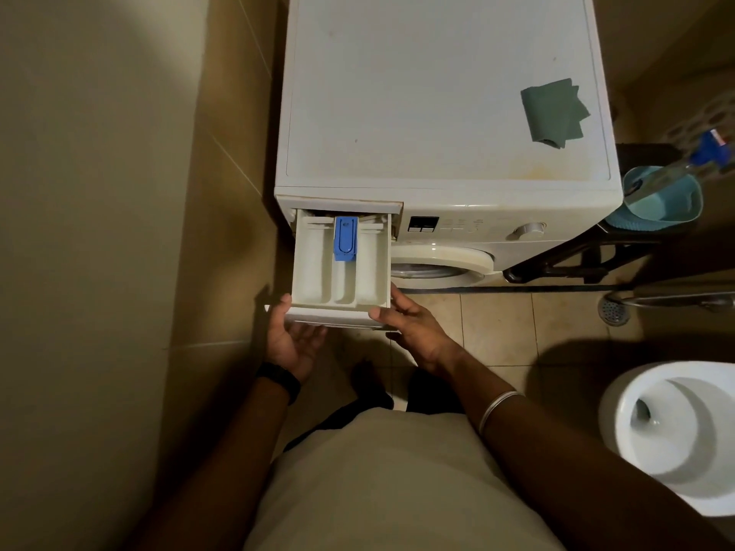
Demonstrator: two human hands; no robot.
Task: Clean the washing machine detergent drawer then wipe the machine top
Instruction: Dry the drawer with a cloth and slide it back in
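Cream drawer (318, 268) – blue insert (345, 238) – green cloth (553, 113), teal basin (664, 200).

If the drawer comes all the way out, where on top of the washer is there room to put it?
Most of the machine top is bare: everything left of the green cloth, back to the wall. The cloth fills the right edge. Both hands hold the drawer.

A white toilet bowl (672, 435) sits at the lower right on the beige tiled floor (497, 320). A round metal floor drain (615, 310) lies further back — near a dark metal stand (596, 256). On that stand rests a light-blue basin (672, 204), with a blue-capped clear bottle (684, 165) leaning in it. Beige wall tiles (222, 153) fill the left.
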